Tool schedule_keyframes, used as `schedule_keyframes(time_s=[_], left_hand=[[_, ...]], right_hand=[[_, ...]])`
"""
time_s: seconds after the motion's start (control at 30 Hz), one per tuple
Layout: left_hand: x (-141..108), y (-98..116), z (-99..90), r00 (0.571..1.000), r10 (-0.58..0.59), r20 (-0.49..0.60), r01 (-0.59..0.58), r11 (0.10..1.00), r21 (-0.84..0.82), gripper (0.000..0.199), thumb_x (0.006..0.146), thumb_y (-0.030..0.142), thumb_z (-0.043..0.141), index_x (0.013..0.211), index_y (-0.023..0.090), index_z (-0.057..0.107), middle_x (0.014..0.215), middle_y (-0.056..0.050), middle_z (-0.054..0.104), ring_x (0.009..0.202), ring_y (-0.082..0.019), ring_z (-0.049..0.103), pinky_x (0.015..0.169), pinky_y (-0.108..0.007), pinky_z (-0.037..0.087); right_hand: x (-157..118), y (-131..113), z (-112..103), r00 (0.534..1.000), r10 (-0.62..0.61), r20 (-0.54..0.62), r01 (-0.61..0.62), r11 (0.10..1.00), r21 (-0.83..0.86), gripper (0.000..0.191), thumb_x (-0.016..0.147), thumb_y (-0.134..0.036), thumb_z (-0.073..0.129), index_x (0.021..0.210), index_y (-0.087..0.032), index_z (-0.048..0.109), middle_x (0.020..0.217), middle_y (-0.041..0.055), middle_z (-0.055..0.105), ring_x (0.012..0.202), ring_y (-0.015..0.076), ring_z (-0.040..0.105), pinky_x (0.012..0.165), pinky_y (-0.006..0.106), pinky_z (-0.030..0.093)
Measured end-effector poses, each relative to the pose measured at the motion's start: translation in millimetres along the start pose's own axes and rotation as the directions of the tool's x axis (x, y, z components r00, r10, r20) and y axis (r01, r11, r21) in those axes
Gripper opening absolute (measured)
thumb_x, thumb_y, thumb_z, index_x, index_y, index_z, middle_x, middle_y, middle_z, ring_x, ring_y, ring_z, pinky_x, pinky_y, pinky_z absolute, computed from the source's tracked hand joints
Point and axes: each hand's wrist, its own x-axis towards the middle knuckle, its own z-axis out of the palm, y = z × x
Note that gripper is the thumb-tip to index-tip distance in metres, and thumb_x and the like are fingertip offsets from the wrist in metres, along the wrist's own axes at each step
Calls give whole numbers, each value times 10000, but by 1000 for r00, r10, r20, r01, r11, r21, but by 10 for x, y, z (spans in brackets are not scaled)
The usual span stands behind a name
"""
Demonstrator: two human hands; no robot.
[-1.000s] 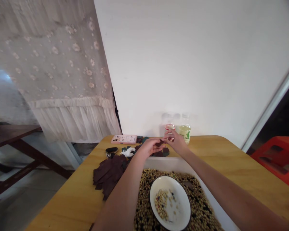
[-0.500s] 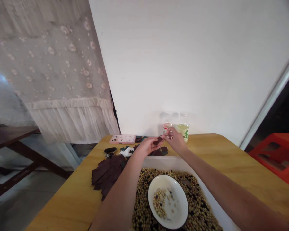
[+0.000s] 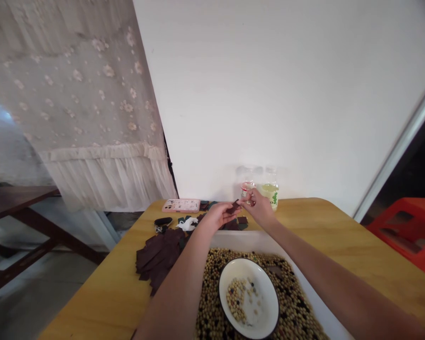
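Head view, left to right. One dark wooden table [image 3: 14, 194] stands at the far left, partly cut off by the frame edge. One lace curtain [image 3: 81, 108] hangs beyond it, against one white wall [image 3: 286, 94]. On the yellow wooden surface [image 3: 92, 302] lie one pink phone [image 3: 181, 205], one black oval object [image 3: 164, 221] whose type is hard to make out, and one crumpled white item [image 3: 187, 224]. A pile of dark brown pieces [image 3: 159, 255] overlaps too much for a reliable count; more lie near the hands. One dark brown piece [image 3: 235, 206] is located above the surface, between the two hands. The left hand [image 3: 217, 216] grasps it with partly closed fingers. The right hand [image 3: 258, 205] is held close together at the fingertips beside the piece's far end; contact cannot be confirmed. Behind the right hand stand two transparent jars [image 3: 248, 190], the nearer one partly hidden by it, and the second holds pale yellow liquid. One white tray [image 3: 241, 241] below the forearms holds mixed beans [image 3: 212, 307] and one white bowl [image 3: 267, 302] containing a smaller quantity of beans [image 3: 235, 295]; the frame cuts off the tray's near end. One red plastic crate [image 3: 403, 231] sits at the far right, cut off by the frame.
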Motion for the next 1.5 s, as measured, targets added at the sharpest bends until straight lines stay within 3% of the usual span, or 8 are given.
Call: schedule_keyframes(time_s=[0.2,0.47,0.7,0.93,1.17,1.33,1.5], left_hand=[[5,4,7,999,2,-38,-2,1000,-14,153,710,56,476,726,108,618,744,-96,687,703,-164,654,623,-235,506],[5,-9,-1,1000,1,10,-1,1000,-5,176,722,71,475,793,102,632,774,-110,689,743,-160,651,644,-227,508],[0,2,5,999,-1,-39,1,1000,-9,167,703,50,478,767,110,621,789,-99,689,752,-171,652,653,-242,514],[-23,9,16,1000,-9,-20,9,1000,29,190,732,71,466,831,96,627,803,-121,688,770,-169,650,661,-233,508],[-2,2,7,998,12,-67,-11,1000,14,162,714,56,483,773,111,623,808,-104,688,759,-176,652,680,-259,510],[-7,2,12,1000,0,-8,0,999,50,195,731,71,464,813,101,638,817,-115,687,767,-168,650,668,-236,506],[-13,6,23,999,3,-41,-2,1000,31,181,713,51,474,766,107,638,791,-95,689,728,-157,652,645,-228,507]], right_hand=[[-25,-23,35,998,-3,60,4,1000,-17,242,696,-372,558,673,-222,369,566,-32,584,442,117,445,483,234,340],[-3,25,4,1000,10,-29,-11,999,-32,205,691,-338,557,690,-218,391,635,-19,620,471,114,469,497,229,342],[-23,7,43,998,-7,63,10,999,-49,234,700,-364,545,646,-219,370,603,-26,613,463,119,470,485,230,336],[13,23,-16,1000,6,-13,-7,999,-54,235,709,-358,541,643,-217,366,669,-20,638,488,120,493,506,231,342],[-24,-38,9,997,-27,75,32,997,-66,216,717,-330,524,618,-215,370,639,-19,625,535,133,527,514,230,353],[-14,-13,9,1000,10,8,-10,999,-35,206,718,-306,521,618,-216,364,697,-7,643,614,151,567,554,245,375],[-29,-66,32,998,1,55,2,999,-44,232,700,-306,532,589,-213,350,606,-25,616,553,144,552,502,231,347]])
